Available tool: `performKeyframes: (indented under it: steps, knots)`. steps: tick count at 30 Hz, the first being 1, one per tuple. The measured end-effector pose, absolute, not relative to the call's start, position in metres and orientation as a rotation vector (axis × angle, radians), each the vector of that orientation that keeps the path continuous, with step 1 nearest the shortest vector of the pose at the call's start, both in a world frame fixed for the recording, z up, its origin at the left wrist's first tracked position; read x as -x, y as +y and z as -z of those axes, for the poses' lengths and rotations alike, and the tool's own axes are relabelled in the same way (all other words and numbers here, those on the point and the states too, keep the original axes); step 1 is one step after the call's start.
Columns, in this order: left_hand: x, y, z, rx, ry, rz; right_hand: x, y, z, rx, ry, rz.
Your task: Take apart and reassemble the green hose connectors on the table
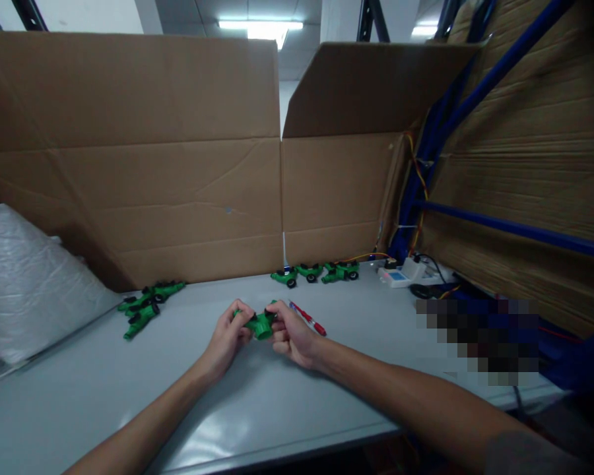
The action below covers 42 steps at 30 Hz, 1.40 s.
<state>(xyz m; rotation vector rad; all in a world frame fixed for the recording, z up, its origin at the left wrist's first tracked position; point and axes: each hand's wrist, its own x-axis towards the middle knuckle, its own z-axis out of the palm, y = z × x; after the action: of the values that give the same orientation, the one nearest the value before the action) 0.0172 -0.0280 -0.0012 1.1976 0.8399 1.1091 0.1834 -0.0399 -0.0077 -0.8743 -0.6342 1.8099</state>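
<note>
Above the middle of the table, a green plastic toy vehicle (262,325) is held between both hands. My left hand (231,332) pinches its left end with thumb and fingers. At the other end, the curled fingers of my right hand (293,335) grip it near a dark part. A rounded green end of the toy faces me, while the fingers cover much of the rest. Just beyond my right hand lies a red pen (307,318), close to its wrist but apart from it.
Several green toy vehicles (307,272) with black wheels stand along the cardboard wall (193,198); another green group (142,320) lies at left. A white sack (34,284) rests on the table's left side. The power strip (400,274) and cables sit by the blue frame (416,191).
</note>
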Motion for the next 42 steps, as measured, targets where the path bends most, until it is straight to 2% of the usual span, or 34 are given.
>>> performKeyframes:
  steps: [11,42]
  knots:
    - [-0.015,-0.025,0.009,-1.304,0.819,-1.124,-0.188,-0.042,0.006,0.807,-0.833,-1.724]
    - [-0.023,-0.020,0.002,-1.411,0.854,-1.154,-0.176,-0.051,0.008,0.793,-0.566,-1.760]
